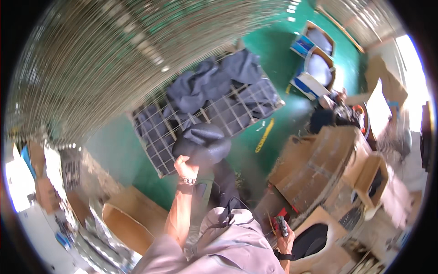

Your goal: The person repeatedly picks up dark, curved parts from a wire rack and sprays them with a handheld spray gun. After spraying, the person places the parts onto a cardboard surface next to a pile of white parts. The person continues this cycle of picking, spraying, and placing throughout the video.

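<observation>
1. The dark grey hat (207, 145) has a smooth, matte, felt-like surface, a rounded form and a pinched crease in its top.
2. Soft grey cloth pieces (200, 89), folded and rumpled, lie in a wire crate (150, 153) of pale, square-gridded bars.
3. The small tool (282, 226) on the right is dark and hard-looking; its exact kind is hard to make out at this size.
4. The floor (277, 48) is glossy green, marked by a yellow strip (264, 135) beside the crate.
5. At the upper left spreads a ribbed screen (86, 68), perhaps of wire or thin slats; blur hides which.
6. Farther off stand 2 blue-and-white boxes holding rounded grey pieces (318, 68); brown cardboard (315, 166) fills the right side.
7. The left hand (187, 169) has its fingers curled closed on the hat's near edge, so the hat extends beyond them, in front of the crate's near side.
8. The right hand (286, 242) has its fingers wrapped around the tool, just beside a black oval piece (312, 239), well apart from the hat.
</observation>
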Demonstrator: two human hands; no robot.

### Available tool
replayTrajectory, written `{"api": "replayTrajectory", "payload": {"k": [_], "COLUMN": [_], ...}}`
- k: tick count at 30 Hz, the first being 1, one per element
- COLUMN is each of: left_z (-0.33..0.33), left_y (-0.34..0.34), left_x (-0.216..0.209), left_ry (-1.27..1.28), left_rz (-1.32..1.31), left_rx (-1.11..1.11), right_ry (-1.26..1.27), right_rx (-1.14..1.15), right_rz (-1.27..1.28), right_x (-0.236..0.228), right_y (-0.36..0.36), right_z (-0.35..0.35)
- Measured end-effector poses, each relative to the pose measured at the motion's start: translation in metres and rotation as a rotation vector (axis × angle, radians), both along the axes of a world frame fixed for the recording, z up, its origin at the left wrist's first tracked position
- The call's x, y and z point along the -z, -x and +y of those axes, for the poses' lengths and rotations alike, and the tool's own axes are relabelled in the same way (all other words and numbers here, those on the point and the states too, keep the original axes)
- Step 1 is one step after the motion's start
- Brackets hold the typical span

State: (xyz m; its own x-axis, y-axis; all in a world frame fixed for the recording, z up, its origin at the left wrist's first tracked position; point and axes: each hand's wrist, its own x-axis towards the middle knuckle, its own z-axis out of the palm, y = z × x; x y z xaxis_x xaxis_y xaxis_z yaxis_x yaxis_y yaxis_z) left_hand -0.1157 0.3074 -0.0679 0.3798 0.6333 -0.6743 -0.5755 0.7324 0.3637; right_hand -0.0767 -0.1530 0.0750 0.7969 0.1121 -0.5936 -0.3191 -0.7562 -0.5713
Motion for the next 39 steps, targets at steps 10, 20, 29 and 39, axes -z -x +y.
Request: {"api": "replayTrajectory", "payload": {"k": [10, 20, 29, 39], "left_z": [0.199, 0.272, 0.053, -0.054], "left_y": [0.106, 0.138, -0.006, -0.052], "left_x": [0.114, 0.219, 0.273, 0.250], "left_ry": [-0.020, -0.176, -0.667, -0.613], "left_rz": [0.084, 0.261, 1.023, 0.723], "left_rx": [-0.456, -0.540, 1.199, 1.792], "right_ry": [0.093, 0.149, 0.147, 0.096], "right_rx": [-0.295, -0.376, -0.265, -0.156], "right_rz": [0.211, 0.279, 0.267, 0.164], "right_x": [0.035, 0.053, 0.056, 0.045], "right_y": [-0.087, -0.118, -0.101, -0.053], "right_z": [0.127, 0.191, 0.193, 0.123]}}
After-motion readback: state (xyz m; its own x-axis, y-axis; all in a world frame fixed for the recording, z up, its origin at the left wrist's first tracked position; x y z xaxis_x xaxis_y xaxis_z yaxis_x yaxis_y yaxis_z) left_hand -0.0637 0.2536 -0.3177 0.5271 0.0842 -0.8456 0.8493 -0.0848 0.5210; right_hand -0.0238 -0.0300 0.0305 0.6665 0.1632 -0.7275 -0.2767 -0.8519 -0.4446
